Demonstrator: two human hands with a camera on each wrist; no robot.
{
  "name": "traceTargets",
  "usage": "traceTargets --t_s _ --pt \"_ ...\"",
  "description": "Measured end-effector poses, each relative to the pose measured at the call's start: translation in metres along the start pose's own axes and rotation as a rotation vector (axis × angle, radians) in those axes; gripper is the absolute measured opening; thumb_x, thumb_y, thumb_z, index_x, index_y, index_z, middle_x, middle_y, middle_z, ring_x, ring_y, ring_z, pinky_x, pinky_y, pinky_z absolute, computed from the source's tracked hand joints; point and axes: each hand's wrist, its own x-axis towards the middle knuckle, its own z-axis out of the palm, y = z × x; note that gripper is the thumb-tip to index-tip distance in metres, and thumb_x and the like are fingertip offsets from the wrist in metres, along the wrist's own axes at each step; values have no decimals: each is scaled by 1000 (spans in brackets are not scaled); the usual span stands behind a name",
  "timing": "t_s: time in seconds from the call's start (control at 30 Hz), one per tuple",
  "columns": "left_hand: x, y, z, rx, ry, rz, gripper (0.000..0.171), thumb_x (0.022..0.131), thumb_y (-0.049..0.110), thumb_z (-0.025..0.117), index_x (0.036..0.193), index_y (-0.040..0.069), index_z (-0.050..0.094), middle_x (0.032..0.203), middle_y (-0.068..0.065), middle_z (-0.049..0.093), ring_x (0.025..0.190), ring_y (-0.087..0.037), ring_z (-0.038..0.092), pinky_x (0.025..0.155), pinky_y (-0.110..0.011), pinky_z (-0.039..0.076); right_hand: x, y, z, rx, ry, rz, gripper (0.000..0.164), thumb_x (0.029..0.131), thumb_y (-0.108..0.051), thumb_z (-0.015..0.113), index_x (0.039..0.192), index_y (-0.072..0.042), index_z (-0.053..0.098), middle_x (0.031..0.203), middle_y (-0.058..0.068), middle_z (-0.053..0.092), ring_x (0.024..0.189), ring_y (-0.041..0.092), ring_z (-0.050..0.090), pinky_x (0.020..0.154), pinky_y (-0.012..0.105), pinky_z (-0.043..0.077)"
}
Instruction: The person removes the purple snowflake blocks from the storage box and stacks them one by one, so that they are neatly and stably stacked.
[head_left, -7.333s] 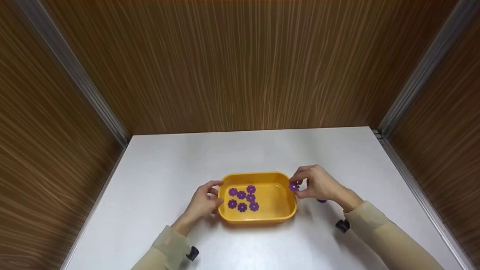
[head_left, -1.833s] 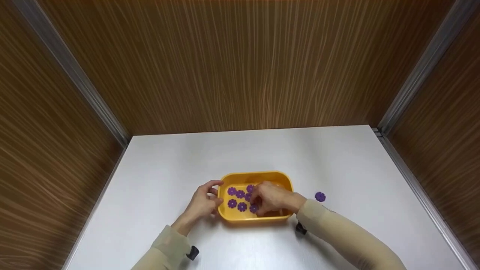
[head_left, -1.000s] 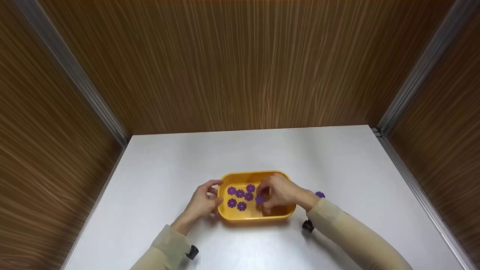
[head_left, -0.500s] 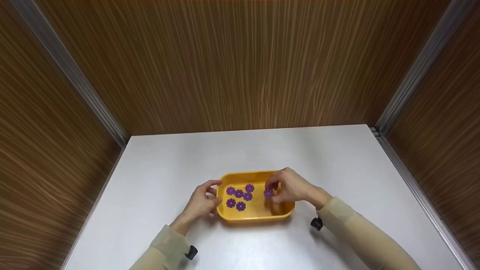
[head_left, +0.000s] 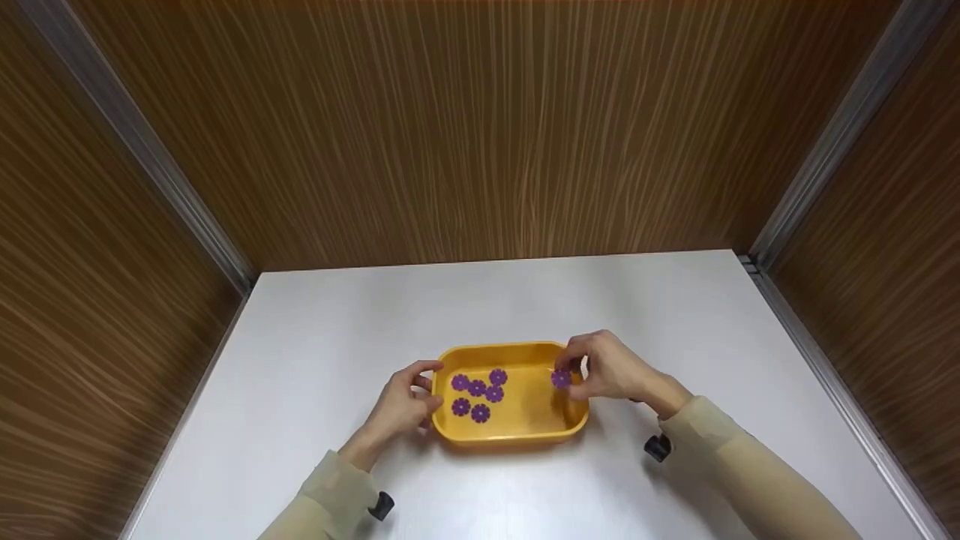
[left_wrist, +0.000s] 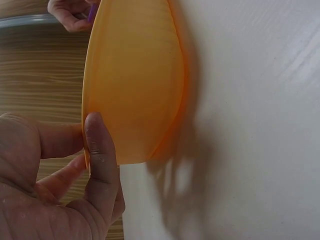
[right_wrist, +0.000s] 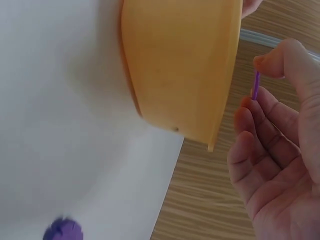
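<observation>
A yellow plastic tray [head_left: 510,436] stands on the white table, with several purple flower-shaped discs [head_left: 480,413] lying flat in its left half. My left hand [head_left: 401,405] grips the tray's left end; in the left wrist view the thumb [left_wrist: 102,150] lies against the outer wall, fingers at the rim. Over the tray's right end, my right hand [head_left: 611,367] pinches one purple disc [head_left: 561,379] between thumb and fingertips. The right wrist view shows this held disc [right_wrist: 256,85] edge-on, apart from the tray and above its rim.
Another purple disc [right_wrist: 63,231] lies on the table right of the tray, mostly hidden behind my right hand in the head view. Wood-grain panels [head_left: 495,135] enclose the white table [head_left: 360,315] at the back and sides.
My right hand has taken a disc from the group in the tray, lifted it and carried it right towards the tray's right rim. My left hand stays on the tray.
</observation>
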Motion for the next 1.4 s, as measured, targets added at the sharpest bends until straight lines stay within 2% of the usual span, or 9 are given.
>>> traceTargets --t_s 0.2,0.37,0.6,0.83,1.07,1.2,1.4 --pt "0 0 0 -4 -1 -6 58 100 0 72 155 16 64 121 -14 59 72 -18 65 62 -27 64 -11 8 -9 -3 50 4 24 75 -11 93 98 -15 86 87 0 80 77 20 71 60 18 56" --pt "0 1 0 -4 5 -17 58 100 0 73 155 18 64 122 -14 59 74 -19 66 63 -27 65 -23 12 -15 9 54 66 24 76 -10 92 97 -18 86 84 -1 78 77 26 71 56 19 55" --pt "0 0 -1 7 -1 0 58 100 1 74 155 17 64 122 -15 60 76 -19 67 66 -34 68 -43 19 -24 -1 83 130 25 75 -7 89 96 -19 86 84 -3 77 77 23 69 58 21 56" --pt "0 -1 -2 17 -12 14 59 99 0 73 155 14 63 119 -14 58 69 -16 65 64 -35 67 -60 27 -32 -28 93 181 24 75 -5 89 95 -18 84 83 -4 75 77 31 70 61 20 55" --pt "0 -1 -2 20 -10 8 58 100 1 73 155 15 63 120 -14 58 69 -17 65 65 -36 68 -73 37 -36 -58 107 140 24 72 -3 90 92 -14 84 81 -1 75 73 22 68 59 17 52" --pt "0 -1 -1 16 -8 4 58 100 1 72 155 15 63 120 -14 59 71 -17 64 66 -35 67 -81 42 -38 -58 107 167 23 72 -4 92 92 -14 84 82 -1 76 73 20 69 59 16 52" --pt "-1 0 -1 18 -6 0 58 100 1 72 155 16 63 121 -14 59 72 -18 65 67 -36 68 -89 52 -38 -42 109 224 24 72 -6 94 94 -12 84 86 1 78 78 11 68 67 18 54"
